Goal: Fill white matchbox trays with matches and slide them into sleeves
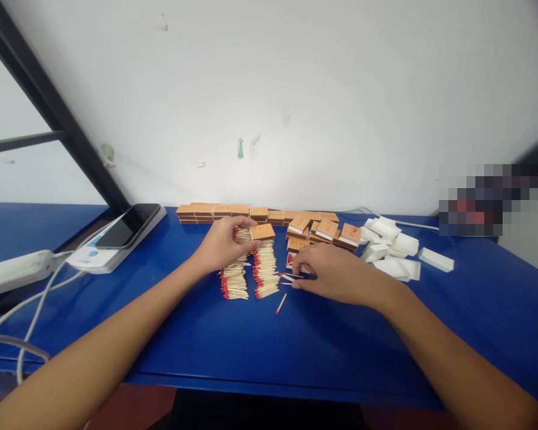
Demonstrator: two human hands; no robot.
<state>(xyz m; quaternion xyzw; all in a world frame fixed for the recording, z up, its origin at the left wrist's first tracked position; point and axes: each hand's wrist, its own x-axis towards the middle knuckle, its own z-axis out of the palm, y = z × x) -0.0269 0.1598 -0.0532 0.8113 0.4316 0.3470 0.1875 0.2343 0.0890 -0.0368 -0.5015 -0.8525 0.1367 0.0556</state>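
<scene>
My left hand [226,245] grips an orange matchbox [262,232] by its left end, thumb in front and fingers behind. Beneath and beside it lie two long rows of loose matches [265,272], their red heads towards the left. My right hand [332,272] has its thumb and fingers closed around a few matches [287,278] just right of those rows. Behind its fingertips, a partly visible tray with red match heads [290,259] sits in front of the matchboxes. One single match [281,303] lies nearer the front edge.
Stacked matchboxes [224,212] line the wall, with a looser pile of matchboxes [326,229] at right. Farther right are several white empty-looking trays [403,245]. A phone [129,226] rests on a white box at left, near a power strip [18,272] and cables on the blue table [233,352].
</scene>
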